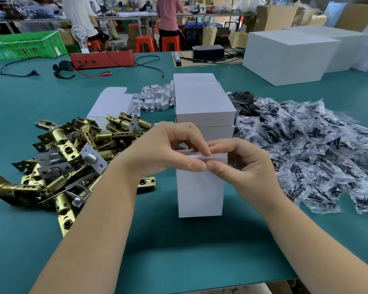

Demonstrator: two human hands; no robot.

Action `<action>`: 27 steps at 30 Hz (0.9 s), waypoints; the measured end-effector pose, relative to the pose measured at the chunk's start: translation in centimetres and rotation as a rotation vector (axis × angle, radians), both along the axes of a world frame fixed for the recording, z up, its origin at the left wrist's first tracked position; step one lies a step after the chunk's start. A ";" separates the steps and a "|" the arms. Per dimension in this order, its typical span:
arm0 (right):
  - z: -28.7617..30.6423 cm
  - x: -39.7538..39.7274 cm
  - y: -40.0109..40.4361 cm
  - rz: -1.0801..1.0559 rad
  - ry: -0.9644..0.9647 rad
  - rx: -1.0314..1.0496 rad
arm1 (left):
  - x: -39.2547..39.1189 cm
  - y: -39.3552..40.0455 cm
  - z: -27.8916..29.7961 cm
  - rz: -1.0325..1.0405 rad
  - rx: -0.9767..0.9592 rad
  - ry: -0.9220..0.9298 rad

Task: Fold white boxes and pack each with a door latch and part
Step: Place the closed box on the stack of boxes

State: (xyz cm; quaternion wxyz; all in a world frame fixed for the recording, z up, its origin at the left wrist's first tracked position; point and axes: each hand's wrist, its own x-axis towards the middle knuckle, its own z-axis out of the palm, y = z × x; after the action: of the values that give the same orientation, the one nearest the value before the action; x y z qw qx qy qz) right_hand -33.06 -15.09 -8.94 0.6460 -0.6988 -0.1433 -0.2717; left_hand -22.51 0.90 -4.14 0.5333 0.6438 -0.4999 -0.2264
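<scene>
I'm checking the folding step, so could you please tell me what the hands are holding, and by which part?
Both hands hold the upright white box at its top flap: the left hand and right hand pinch the folded top edge between fingers and thumbs.

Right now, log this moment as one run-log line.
step: closing top flap | left hand: pinches flap | right hand: pinches flap | white box: upright on table | latch pile: left | bagged parts: right
</scene>
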 end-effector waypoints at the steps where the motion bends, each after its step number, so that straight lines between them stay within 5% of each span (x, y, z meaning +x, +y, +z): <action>1: 0.0 0.0 -0.1 0.010 -0.003 0.001 | -0.1 -0.1 0.0 0.002 0.000 -0.011; 6: 0.2 0.0 -0.6 0.145 0.093 0.174 | -0.1 0.2 0.1 0.029 0.001 -0.016; 20: -0.2 -0.5 -0.4 -0.228 -0.165 -0.289 | -0.1 -0.1 0.1 0.051 -0.041 -0.021; 27: -0.6 -0.5 -0.1 -0.147 -0.072 -0.168 | 0.3 0.2 -0.1 -0.021 -0.011 0.018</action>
State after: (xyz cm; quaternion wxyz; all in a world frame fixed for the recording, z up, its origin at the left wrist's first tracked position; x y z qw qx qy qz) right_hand -33.60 -15.20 -9.52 0.5578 -0.7489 -0.1374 -0.3303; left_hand -22.24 1.06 -4.24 0.5389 0.6336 -0.5029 -0.2350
